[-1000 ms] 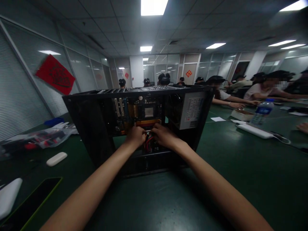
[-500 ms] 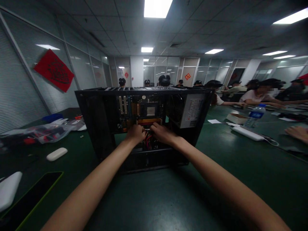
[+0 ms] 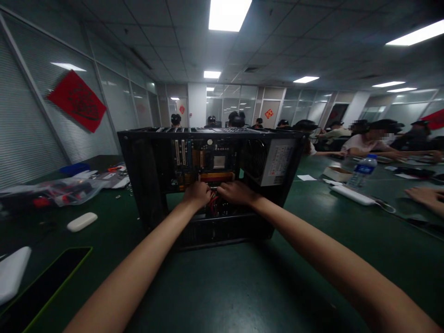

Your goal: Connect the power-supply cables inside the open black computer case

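Observation:
A black computer case (image 3: 222,233) stands upright in front of me with its side off. Inside it are the motherboard (image 3: 227,149), a pale square processor area (image 3: 219,162) and orange memory slots (image 3: 218,176). My left hand (image 3: 197,195) is closed at the lower edge of the board, just under the slots. Close beside it, my right hand (image 3: 237,192) is closed too, fingers bent toward the left one. Red and dark cables (image 3: 214,203) hang between and below both hands. The fingers hide whatever they grip. At the upper right sits the power supply (image 3: 277,159) with its fan.
On the green table (image 3: 222,286), a plastic bag (image 3: 69,192), a white oval case (image 3: 82,222) and a green-edged phone (image 3: 52,282) lie at left. A water bottle (image 3: 364,170), a small box (image 3: 337,174) and a white power strip (image 3: 352,194) are at right, near another person's hand (image 3: 426,196).
The left side of the computer case now appears further right, so it looks slightly shifted or turned. My hands sit slightly lower, still together below the memory slots.

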The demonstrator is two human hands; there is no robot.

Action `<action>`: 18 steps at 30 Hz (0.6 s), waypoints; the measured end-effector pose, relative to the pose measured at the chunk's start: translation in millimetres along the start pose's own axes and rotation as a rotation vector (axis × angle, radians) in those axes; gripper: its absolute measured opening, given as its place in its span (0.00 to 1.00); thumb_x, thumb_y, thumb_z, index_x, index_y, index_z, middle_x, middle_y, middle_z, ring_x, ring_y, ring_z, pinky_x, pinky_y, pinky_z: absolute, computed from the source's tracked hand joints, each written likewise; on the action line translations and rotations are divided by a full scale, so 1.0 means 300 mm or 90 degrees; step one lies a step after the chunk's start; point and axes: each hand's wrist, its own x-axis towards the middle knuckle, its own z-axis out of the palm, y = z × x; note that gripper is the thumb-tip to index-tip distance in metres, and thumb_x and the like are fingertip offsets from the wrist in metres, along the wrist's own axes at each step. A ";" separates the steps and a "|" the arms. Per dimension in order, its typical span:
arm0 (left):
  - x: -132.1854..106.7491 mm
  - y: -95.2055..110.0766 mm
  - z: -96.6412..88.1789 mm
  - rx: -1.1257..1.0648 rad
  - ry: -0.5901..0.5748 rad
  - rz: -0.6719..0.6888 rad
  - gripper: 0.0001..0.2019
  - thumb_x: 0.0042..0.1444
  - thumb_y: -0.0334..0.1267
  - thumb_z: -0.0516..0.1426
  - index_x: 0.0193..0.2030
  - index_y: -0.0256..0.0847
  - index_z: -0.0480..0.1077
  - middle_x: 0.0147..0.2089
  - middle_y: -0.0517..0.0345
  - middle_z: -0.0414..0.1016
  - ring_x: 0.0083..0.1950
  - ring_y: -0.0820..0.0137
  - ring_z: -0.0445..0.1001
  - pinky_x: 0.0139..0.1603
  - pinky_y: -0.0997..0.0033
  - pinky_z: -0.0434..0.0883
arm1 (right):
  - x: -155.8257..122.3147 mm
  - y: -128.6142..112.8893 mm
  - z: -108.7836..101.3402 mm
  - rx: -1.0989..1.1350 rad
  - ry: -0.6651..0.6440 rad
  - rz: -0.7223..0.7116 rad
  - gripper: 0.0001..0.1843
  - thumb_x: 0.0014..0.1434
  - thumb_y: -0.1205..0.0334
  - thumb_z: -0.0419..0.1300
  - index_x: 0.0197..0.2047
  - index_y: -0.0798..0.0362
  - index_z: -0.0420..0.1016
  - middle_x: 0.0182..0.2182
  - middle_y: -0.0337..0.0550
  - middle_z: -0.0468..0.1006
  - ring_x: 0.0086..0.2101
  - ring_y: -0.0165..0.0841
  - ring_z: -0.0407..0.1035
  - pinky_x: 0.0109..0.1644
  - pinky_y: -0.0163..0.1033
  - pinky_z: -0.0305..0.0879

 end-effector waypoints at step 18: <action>-0.014 0.009 -0.003 -0.022 -0.001 -0.021 0.16 0.61 0.44 0.53 0.40 0.45 0.82 0.41 0.47 0.83 0.44 0.57 0.80 0.40 0.66 0.73 | -0.012 -0.008 -0.033 0.023 -0.009 0.059 0.18 0.71 0.63 0.44 0.50 0.58 0.74 0.41 0.55 0.80 0.35 0.38 0.73 0.32 0.38 0.50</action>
